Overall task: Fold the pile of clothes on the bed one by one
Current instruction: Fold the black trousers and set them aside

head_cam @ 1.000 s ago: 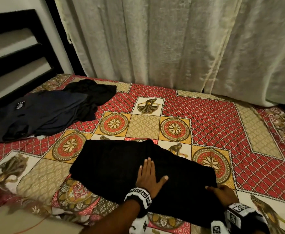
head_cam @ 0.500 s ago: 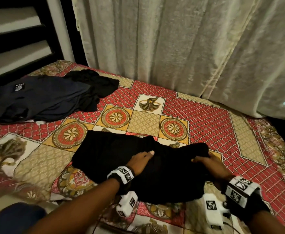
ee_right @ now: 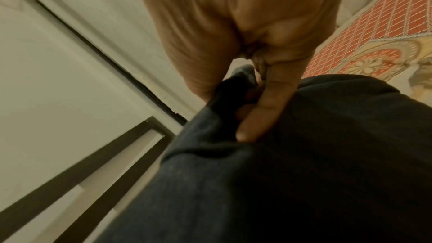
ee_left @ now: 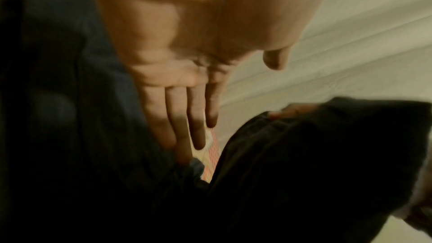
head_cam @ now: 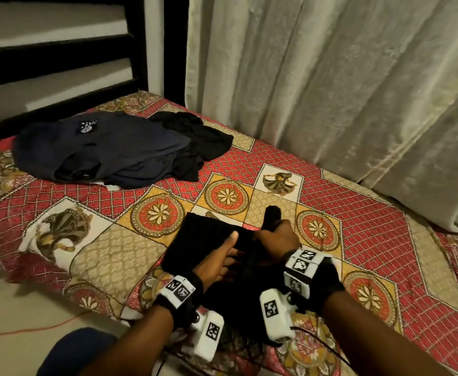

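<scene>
Curtain: pale, thick fabric [head_cam: 330, 90] hanging in deep vertical folds along the far side of the bed.
Bed: covered by a quilted spread [head_cam: 371, 221] of red lattice, gold squares and round flower medallions.
Pile of clothes: a rumpled heap [head_cam: 108, 150] of navy and black cloth near the headboard, well apart from the hands.
Black garment: soft, finely ribbed cloth [head_cam: 195, 234] at the bed's near edge; a second ago it lay spread wide and flat, now its right part is lifted over toward the left.
Right hand: [head_cam: 276, 240] fingers clenched on a bunched edge of the black garment, held up.
Left hand: [head_cam: 219, 261] fingers straight and released, flat against the garment, thumb up.
</scene>
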